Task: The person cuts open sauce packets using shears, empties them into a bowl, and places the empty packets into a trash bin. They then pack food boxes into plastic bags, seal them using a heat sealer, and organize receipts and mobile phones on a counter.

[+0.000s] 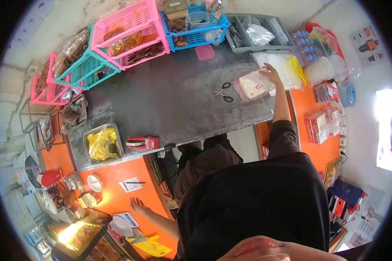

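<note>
My right hand [271, 75] is stretched across the dark worktop, its fingers apart at the upper right corner of a clear plastic packet with white and red contents [253, 85]. Those fingers touch the packet's edge; whether they grip it I cannot make out. Just beyond lies a stack of clear plastic bags [276, 65]. Scissors [224, 92] with black handles rest left of the packet, blades spread. Low on the left, my left hand [139, 206] is open and holds nothing, above the orange counter. Near it are a paper sheet with a pen [132, 184] and a white bowl [121, 226].
A metal tray of yellow pieces [119, 141] and a red tape dispenser [143, 142] stand at the worktop's front left. Pink [130, 26], teal and blue baskets [196, 37] line the back, beside a grey divided bin [244, 49]. A lit lamp [74, 235] glows at lower left.
</note>
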Demonstrator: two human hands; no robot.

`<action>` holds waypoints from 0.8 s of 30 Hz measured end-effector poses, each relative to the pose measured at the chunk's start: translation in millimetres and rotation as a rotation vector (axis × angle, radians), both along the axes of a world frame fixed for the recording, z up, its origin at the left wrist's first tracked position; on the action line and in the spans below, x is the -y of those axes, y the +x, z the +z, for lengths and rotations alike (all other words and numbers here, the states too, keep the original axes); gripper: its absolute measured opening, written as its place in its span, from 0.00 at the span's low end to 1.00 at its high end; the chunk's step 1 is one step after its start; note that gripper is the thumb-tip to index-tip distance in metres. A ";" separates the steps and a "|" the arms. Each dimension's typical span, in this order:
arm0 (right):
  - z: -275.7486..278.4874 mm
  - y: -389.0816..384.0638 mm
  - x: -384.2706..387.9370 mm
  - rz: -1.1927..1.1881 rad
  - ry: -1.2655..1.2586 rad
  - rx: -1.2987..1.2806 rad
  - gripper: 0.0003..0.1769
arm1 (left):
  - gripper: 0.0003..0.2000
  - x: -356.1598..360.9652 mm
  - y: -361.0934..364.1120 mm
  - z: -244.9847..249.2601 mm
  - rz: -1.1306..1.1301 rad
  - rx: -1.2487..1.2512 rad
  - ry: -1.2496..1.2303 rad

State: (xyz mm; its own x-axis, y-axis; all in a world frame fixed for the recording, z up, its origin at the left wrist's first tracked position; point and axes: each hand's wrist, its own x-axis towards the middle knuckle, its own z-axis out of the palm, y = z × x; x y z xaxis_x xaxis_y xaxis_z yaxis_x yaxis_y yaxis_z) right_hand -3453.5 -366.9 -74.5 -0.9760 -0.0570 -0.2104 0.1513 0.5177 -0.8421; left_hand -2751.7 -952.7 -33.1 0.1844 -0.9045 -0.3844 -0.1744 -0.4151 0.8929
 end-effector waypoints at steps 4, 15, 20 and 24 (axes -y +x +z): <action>-5.9 -2.1 -8.6 -0.052 -0.109 -0.082 0.37 | 0.14 23.0 5.8 -5.2 -0.034 -0.025 0.030; 18.2 14.4 0.8 -0.001 -0.264 -0.031 0.35 | 0.14 3.5 -56.0 -4.0 -0.257 -0.046 0.082; 35.7 23.5 12.5 0.025 -0.164 -0.108 0.32 | 0.14 -32.9 -110.9 6.8 -0.323 -0.030 0.061; 30.8 16.6 8.6 0.027 -0.161 -0.144 0.27 | 0.15 -56.4 -148.9 -6.9 -0.334 -0.060 0.056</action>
